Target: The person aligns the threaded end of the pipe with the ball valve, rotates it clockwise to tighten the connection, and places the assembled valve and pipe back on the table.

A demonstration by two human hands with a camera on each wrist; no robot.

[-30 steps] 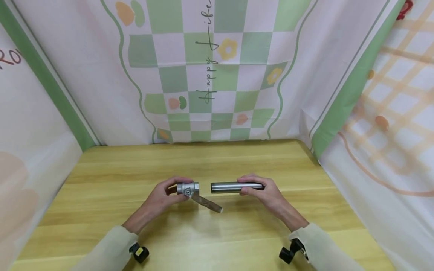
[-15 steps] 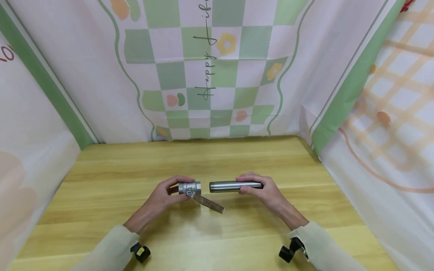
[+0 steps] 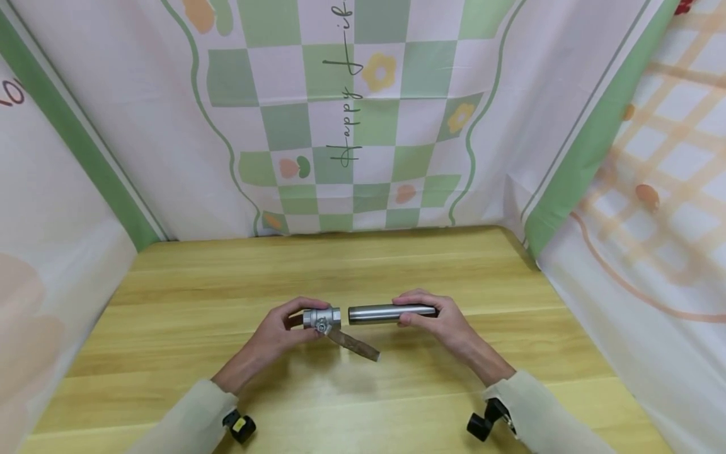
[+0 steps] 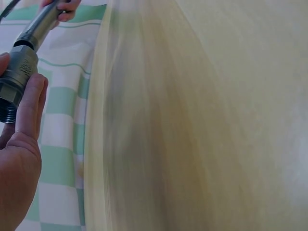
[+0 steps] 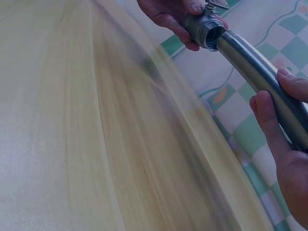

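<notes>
My left hand [image 3: 278, 331] grips a silvery ball valve [image 3: 321, 318] between thumb and fingers, its brownish lever handle [image 3: 354, 345] slanting down to the right. Opposite it, my right hand [image 3: 442, 318] holds a steel pipe [image 3: 374, 313] level, thumb in front and fingers behind. A narrow gap parts the pipe's left end from the valve's opening in the head view. From the right wrist, the pipe [image 5: 260, 77] shows a threaded end right at the mouth of the valve [image 5: 204, 30]. The valve's other threaded opening [image 4: 8, 108] faces the left wrist camera.
Both hands are above a wood-grain table [image 3: 227, 271]. Printed cloth with green checks [image 3: 374, 126] hangs behind the table's far edge, and more cloth hangs at both sides. Small black cameras [image 3: 241, 427] are strapped at the wrists.
My left hand has moved slightly right with the valve, and the pipe has shifted a little left. The gap between valve and pipe has narrowed. Both grips look the same.
</notes>
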